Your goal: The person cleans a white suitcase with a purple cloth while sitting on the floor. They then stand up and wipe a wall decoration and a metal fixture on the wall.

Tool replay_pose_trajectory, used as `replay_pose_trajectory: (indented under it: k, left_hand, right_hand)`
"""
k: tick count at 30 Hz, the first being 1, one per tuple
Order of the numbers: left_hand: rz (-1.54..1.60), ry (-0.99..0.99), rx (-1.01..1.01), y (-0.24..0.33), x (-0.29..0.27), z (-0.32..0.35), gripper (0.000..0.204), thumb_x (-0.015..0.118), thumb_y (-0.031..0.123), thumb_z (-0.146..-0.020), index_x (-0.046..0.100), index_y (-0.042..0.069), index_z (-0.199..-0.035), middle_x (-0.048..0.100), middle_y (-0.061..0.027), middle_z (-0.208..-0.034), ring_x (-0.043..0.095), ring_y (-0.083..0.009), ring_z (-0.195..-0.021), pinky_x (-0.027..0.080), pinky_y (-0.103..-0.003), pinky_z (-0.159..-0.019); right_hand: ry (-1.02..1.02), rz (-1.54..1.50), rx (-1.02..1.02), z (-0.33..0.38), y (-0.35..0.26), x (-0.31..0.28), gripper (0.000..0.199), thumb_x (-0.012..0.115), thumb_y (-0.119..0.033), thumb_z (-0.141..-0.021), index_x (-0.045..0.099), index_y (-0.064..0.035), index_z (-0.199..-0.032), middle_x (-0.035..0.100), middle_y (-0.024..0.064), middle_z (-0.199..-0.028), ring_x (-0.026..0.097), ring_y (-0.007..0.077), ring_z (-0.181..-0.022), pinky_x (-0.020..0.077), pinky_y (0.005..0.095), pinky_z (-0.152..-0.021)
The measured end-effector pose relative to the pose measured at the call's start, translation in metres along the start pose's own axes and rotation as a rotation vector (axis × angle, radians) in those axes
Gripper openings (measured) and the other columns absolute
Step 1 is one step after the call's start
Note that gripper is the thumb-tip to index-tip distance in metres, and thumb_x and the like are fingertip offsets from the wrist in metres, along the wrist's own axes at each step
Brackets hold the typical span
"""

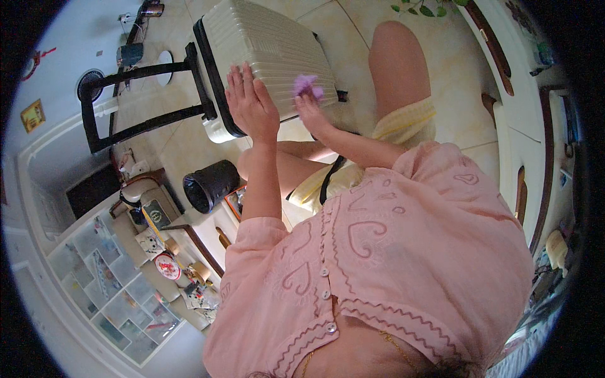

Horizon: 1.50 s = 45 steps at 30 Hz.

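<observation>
A cream, ribbed hard-shell suitcase (265, 31) lies on the floor before me. Its black pull handle (148, 72) is drawn out toward the left. My left hand (253, 108) rests flat on the suitcase near its black-edged end, fingers stretched and holding nothing. Farther right, my right hand (310, 113) presses a crumpled purple cloth (307, 86) against the suitcase's ribbed side. The cloth partly covers the right fingertips. One bare knee (397, 57) stands bent to the right of the suitcase.
A black waste bin (211, 186) stands left of my left forearm on the tiled floor (460, 75). Beyond it, a desk (165, 277) bears many small items. White cabinets (520, 135) with dark wooden handles line the right. Green leaves (426, 9) hang at the top.
</observation>
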<state>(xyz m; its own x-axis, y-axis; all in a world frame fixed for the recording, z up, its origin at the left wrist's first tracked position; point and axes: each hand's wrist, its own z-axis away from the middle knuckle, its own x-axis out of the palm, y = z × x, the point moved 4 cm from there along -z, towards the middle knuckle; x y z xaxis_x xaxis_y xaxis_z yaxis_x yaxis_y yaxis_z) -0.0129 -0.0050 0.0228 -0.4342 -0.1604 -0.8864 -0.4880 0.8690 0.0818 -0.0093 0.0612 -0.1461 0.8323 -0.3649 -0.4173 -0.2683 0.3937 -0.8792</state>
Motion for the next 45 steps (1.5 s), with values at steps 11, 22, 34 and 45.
replay_pose_trajectory:
  k: [11, 22, 34, 45]
  left_hand:
    - [-0.042, 0.014, 0.023, 0.004, -0.004, 0.001, 0.044, 0.03, 0.03, -0.098, 0.054, 0.004, -0.124, 0.049, -0.0179, -0.131, 0.043, -0.0333, -0.123, 0.031, -0.042, -0.102]
    - [-0.003, 0.006, 0.012, 0.004, -0.001, 0.001, 0.043, 0.033, 0.03, -0.096, 0.052, 0.005, -0.126, 0.047, -0.0182, -0.133, 0.041, -0.0361, -0.124, 0.03, -0.045, -0.102]
    - [0.017, 0.001, 0.016, -0.008, 0.005, 0.005, 0.045, 0.034, 0.031, -0.096, 0.05, 0.005, -0.127, 0.045, -0.0188, -0.134, 0.04, -0.036, -0.125, 0.028, -0.046, -0.103]
    - [-0.029, -0.015, 0.025, 0.011, -0.007, 0.008, 0.043, 0.034, 0.029, -0.096, 0.051, 0.002, -0.125, 0.047, -0.0186, -0.132, 0.042, -0.0347, -0.124, 0.029, -0.046, -0.104]
  right_hand:
    - [0.159, -0.727, -0.039, -0.013, 0.02, 0.003, 0.05, 0.033, -0.032, -0.099, 0.029, -0.0029, -0.139, 0.022, 0.0189, -0.147, 0.021, 0.037, -0.134, 0.0158, 0.0412, -0.111]
    - [0.295, -0.677, -0.173, -0.018, 0.003, -0.015, 0.044, 0.034, -0.025, -0.097, 0.035, -0.0002, -0.133, 0.036, 0.0213, -0.137, 0.032, 0.0396, -0.127, 0.025, 0.045, -0.107]
    - [0.326, -0.627, -0.382, -0.028, -0.044, -0.045, 0.046, 0.039, -0.017, -0.095, 0.033, -0.0017, -0.137, 0.026, 0.0214, -0.144, 0.022, 0.0409, -0.132, 0.0163, 0.047, -0.109]
    - [0.362, -0.358, -0.643, -0.046, -0.092, -0.121, 0.035, 0.044, -0.022, -0.093, 0.051, -0.0003, -0.119, 0.046, 0.0187, -0.129, 0.039, 0.035, -0.123, 0.0285, 0.0417, -0.105]
